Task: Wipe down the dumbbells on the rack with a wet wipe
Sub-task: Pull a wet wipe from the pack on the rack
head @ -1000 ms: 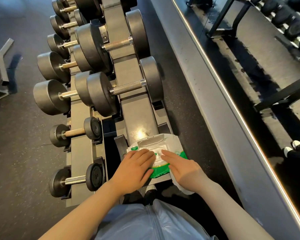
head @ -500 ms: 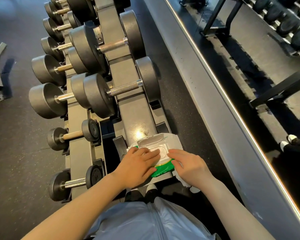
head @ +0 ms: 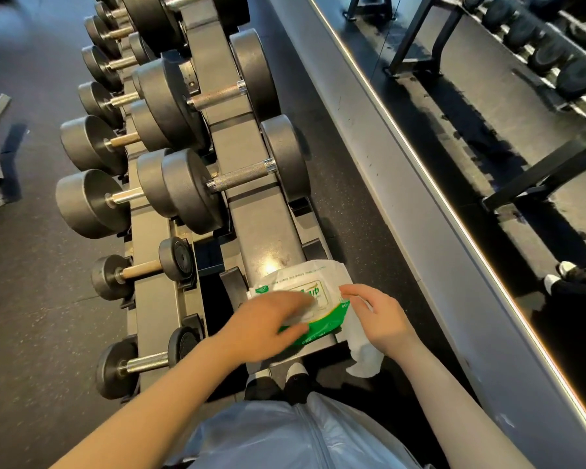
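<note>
Head view shows the wet wipe (head: 364,353) out of the pack now, hanging white under my right hand (head: 379,319), which pinches it. A second ago the lid was open; now it is shut. My left hand (head: 268,323) lies flat on the wipe pack (head: 322,324), on the rack (head: 251,211). Next comes the nearest dumbbell (head: 234,187), I think.

On the green-and-white wet wipe pack (head: 322,292): green lettering ending in "up" on the lid label, partly hidden by the left hand (head: 268,321); "80" by the right edge; other print too small.
</note>
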